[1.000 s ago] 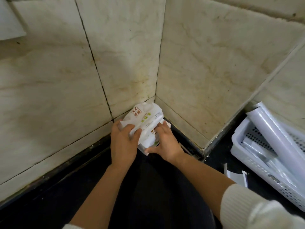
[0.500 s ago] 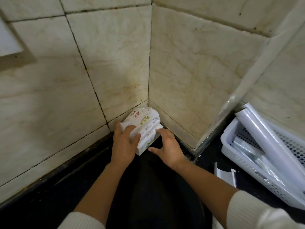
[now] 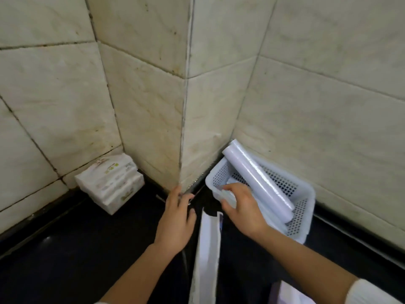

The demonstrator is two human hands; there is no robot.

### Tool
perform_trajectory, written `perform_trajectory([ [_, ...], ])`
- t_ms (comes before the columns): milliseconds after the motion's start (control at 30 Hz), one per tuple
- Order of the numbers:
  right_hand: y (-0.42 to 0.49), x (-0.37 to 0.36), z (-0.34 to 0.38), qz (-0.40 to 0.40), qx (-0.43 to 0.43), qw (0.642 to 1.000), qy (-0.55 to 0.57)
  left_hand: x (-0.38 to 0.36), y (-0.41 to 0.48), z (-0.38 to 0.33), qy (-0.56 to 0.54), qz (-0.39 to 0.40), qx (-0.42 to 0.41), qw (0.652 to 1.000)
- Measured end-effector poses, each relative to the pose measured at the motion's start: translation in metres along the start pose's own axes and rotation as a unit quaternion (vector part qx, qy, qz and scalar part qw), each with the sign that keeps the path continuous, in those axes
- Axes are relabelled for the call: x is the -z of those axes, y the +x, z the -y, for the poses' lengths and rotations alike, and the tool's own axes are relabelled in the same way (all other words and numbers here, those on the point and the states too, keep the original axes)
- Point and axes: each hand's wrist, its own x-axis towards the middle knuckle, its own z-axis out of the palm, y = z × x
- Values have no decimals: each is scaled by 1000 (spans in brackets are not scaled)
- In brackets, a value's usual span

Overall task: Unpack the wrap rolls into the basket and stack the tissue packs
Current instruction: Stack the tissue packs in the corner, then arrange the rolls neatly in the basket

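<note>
The tissue packs (image 3: 109, 183) sit stacked in the wall corner on the dark worktop (image 3: 65, 249), well to the left of both hands and untouched. The right hand (image 3: 243, 210) grips the near corner of the white perforated basket (image 3: 304, 194), fingers curled over its rim. The left hand (image 3: 176, 218) hovers open and empty just beside it, fingers spread, holding nothing. A wrap roll (image 3: 258, 183) lies in the basket, its long axis running from the far wall corner toward the near right, one end propped above the far rim; other rolls under it are indistinct. An opened white box (image 3: 208, 249) lies lengthwise between the forearms, nearer the left hand. The next move seems to turn on the basket, already in the right hand's hold.
</note>
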Motion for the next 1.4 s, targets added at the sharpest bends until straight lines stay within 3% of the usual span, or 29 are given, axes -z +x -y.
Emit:
perform_trajectory([
  [200,21,51,-87,35,-113,990,-72,-79,36,-61,40,116,-12,992],
  [400,52,51,-119,79,-143,981,-108,-114,58,-64,156,164,4,974],
  [700,72,33,-145,73,-120,983,-114,-120,50,-66,162,146,-3,976],
  [867,77,58,-148,83,-114,990,15,-117,64,-69,195,174,-1,965],
  [967,84,84,-146,54,-97,991,73,-126,95,-81,184,147,-52,971],
  [1133,101,121,-145,-15,-53,998,15,-157,155,-105,238,147,-147,949],
  [1233,106,126,-154,11,-55,998,-33,-166,168,-103,288,161,-152,932],
  [1400,113,107,-164,40,-66,995,-61,-153,160,-94,302,77,-189,931],
])
